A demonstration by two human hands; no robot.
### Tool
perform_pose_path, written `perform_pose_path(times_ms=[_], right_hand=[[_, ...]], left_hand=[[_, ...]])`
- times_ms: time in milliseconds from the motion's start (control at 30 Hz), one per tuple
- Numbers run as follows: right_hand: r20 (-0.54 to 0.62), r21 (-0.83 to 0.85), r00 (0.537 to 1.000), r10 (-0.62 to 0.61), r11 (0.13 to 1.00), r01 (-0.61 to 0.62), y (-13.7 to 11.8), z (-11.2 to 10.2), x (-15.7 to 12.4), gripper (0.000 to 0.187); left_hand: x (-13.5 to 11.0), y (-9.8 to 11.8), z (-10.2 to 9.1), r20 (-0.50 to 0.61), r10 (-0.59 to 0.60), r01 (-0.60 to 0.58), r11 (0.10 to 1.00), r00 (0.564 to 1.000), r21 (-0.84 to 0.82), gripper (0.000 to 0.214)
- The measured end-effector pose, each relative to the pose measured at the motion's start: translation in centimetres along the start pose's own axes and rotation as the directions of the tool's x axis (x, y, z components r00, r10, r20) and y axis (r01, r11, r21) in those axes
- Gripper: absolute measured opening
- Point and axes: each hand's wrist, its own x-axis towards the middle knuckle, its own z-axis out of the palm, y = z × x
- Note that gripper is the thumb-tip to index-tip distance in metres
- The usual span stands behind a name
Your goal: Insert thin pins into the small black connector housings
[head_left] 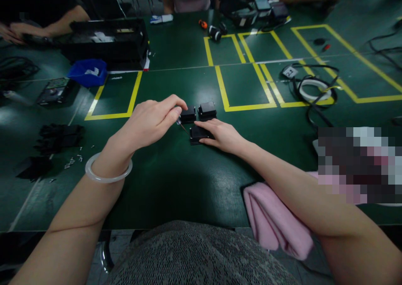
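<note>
My left hand [155,119] is closed in a pinch on a small screwdriver [179,121]. Its handle end looks clear, and the thin shaft slants down to the left edge of the nearest small black box [195,134]. Across that box lies my right hand [222,135], thumb and fingers gripping its sides and covering its right part. Just beyond, a second black box [188,114] sits partly behind my left fingertips. A third black box [207,109] stands to its right, with small metal screws at its edges.
Loose screws [69,163] and a pile of black parts [59,137] lie left. A blue bin [88,72] stands before a black crate [125,44]. A coiled cable [315,88] lies right, a pink cloth [273,218] at the near edge. People sit across the green table [176,180].
</note>
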Motion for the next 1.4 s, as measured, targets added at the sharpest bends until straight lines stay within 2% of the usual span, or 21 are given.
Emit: perform_pose_path(times_ms=[500,867,1133,1400], right_hand=[[0.021,0.002,1.000,0.022,1.000,-0.022,-0.39,-0.31,0.03,0.063],[-0.007,0.002,1.000,0.001,1.000,-0.001,0.00,0.06,0.04,0.062],[0.035,0.002,0.999,0.042,0.999,-0.042,-0.61,-0.42,0.09,0.064],[0.013,0.006,1.000,0.021,1.000,-0.021,-0.39,-0.32,0.10,0.063]], left_hand=[[-0.02,0.28,0.05,-0.001,0.026,-0.026,1.000,1.000,-0.005,0.039],[-0.09,0.47,-0.03,0.013,0.033,-0.033,0.999,0.999,0.004,0.042],[-0.10,0.50,0.16,0.007,0.009,-0.009,1.000,1.000,0.030,0.044],[-0.10,0.42,0.26,0.006,0.029,-0.029,0.998,1.000,0.049,0.045]])
